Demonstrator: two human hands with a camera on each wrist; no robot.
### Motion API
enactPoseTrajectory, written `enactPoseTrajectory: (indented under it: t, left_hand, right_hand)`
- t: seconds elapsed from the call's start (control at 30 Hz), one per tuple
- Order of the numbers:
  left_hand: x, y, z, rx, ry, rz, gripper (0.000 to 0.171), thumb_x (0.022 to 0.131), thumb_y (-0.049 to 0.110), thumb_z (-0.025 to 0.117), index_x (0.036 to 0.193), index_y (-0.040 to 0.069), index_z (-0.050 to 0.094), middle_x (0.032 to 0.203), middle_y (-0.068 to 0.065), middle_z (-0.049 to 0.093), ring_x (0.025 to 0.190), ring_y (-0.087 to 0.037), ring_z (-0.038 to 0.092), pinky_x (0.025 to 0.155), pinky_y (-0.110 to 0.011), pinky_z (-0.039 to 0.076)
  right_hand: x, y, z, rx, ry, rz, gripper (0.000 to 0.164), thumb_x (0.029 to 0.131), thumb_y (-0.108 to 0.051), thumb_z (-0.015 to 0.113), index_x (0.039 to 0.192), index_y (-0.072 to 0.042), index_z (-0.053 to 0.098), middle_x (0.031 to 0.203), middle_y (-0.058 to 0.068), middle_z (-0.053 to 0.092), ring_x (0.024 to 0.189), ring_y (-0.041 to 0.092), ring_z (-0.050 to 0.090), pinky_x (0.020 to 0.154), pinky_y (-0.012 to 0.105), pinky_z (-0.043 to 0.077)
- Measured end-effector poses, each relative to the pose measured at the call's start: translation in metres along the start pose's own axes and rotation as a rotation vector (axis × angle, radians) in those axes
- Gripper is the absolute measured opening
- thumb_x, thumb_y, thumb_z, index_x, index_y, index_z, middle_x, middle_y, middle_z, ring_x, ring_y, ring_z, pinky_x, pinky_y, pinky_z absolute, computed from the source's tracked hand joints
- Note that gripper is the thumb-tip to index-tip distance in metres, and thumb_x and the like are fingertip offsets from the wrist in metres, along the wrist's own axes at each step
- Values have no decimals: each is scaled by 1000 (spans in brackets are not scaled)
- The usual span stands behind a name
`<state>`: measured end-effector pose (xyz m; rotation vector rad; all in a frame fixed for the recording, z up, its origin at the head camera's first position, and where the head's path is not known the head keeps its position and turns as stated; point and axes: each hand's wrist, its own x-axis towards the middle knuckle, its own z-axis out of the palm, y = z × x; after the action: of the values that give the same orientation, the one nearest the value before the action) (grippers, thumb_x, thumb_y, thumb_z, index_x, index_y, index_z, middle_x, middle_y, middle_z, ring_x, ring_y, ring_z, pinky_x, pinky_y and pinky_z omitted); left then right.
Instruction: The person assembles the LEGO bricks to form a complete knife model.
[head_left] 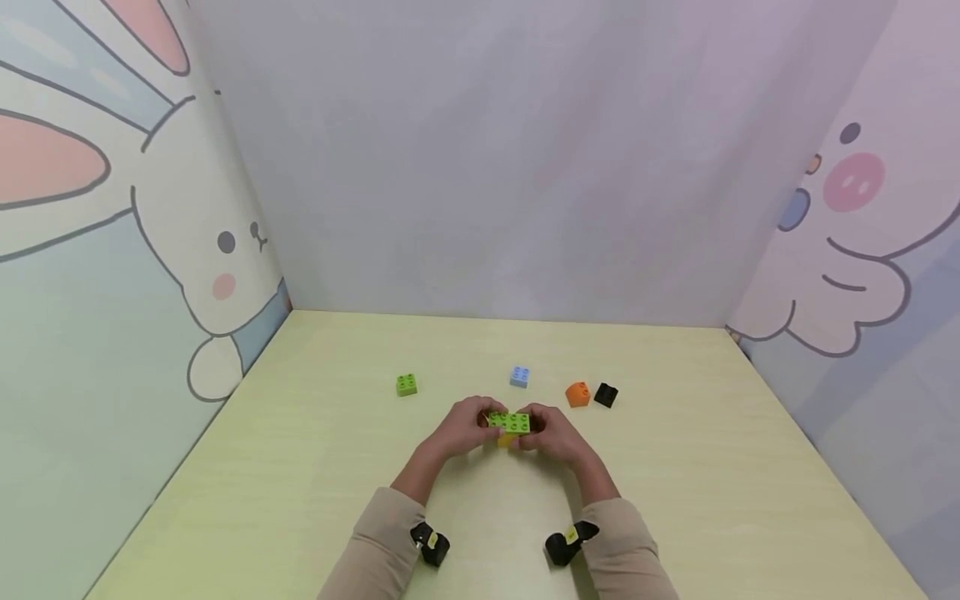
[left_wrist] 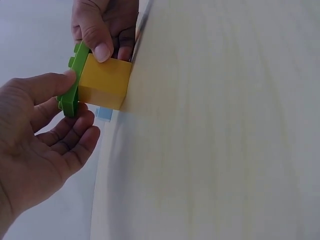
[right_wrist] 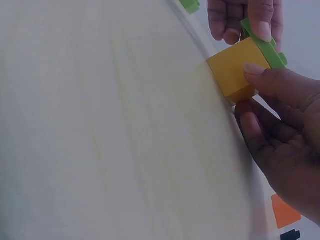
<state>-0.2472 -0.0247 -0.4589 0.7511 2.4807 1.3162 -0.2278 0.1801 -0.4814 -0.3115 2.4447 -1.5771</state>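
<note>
A long, flat green building brick (head_left: 510, 422) with studs sits on top of a yellow block (left_wrist: 106, 79), both between the two hands. With thumb and fingers, the left hand (head_left: 468, 427) pinches the green brick at its overhanging end. The right hand (head_left: 553, 433) grips the yellow block, its thumb on the near face and its fingers behind. In the right wrist view, the yellow block (right_wrist: 241, 69) is at or very near the tabletop; whether it touches cannot be told. The far sides of both pieces are hidden by the fingers.
Beyond the hands on the pale wooden table (head_left: 300, 500) lie a small green brick (head_left: 407, 384) at left, a light blue brick (head_left: 520, 377) in the middle, and an orange brick (head_left: 577, 394) beside a black brick (head_left: 606, 395) at right. Cartoon-printed curtains surround the table.
</note>
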Motion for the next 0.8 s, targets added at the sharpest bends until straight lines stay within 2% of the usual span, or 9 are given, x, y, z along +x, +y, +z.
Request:
enactPoseTrajectory:
  t: [0.27,0.53,0.8]
  left_hand:
    - [3,-2,-1,-4,-10,15,25,83,9,70,108,7,64,86,1,56,76,-16,48,65,-28,42]
    - [0,-2,-2,-35,-5,2,24,82,9,71,105,9,65,89,2,58,80,-17,50,68,-29,43]
    - [2,-5,-1,-84,8,-28,24,81,11,72,104,10,64,91,1,59,79,-17,52,65,-29,45]
  right_hand:
    - [-5,-9,-7,-24,21,-50,47,76,-6,76,117,2,56,96,7,59,82,22,51,69,31,44]
    - [-13,-10,-14,-32,57,-16,47,77,-8,75,119,1,56,100,7,59,88,22,56,74,34,48]
    - [-19,-10,-28,-84,87,-34,48,79,-14,75,120,0,56,105,12,60,91,22,58,77,38,47]
